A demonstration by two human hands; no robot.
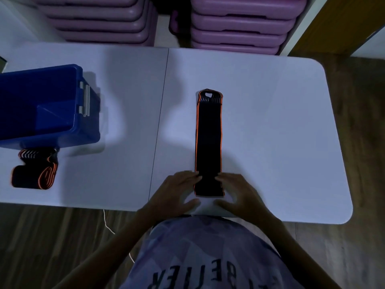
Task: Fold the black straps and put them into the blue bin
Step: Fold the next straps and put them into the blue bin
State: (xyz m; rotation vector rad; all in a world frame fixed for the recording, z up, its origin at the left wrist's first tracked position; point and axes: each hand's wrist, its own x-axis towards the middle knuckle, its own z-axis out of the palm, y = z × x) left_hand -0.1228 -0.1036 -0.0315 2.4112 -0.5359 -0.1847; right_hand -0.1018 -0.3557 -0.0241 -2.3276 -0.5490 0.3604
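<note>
A black strap with orange edges (209,142) lies flat and stretched lengthwise away from me on the white table (270,122). Its far end has a ribbed tab with a small hole. My left hand (177,190) rests at the strap's near end on its left side, fingertips touching the edge. On the right side my right hand (237,190) mirrors it, fingertips on the strap's edge. Both hands have spread fingers. The blue bin (41,105) stands at the table's left. A pile of more black-and-orange straps (35,170) lies in front of the bin.
Stacks of purple plastic cases (239,24) stand on the floor beyond the table's far edge. A seam (160,122) runs down the table between the bin and the strap. A thin white cord (108,224) hangs near the table's front edge over the wooden floor.
</note>
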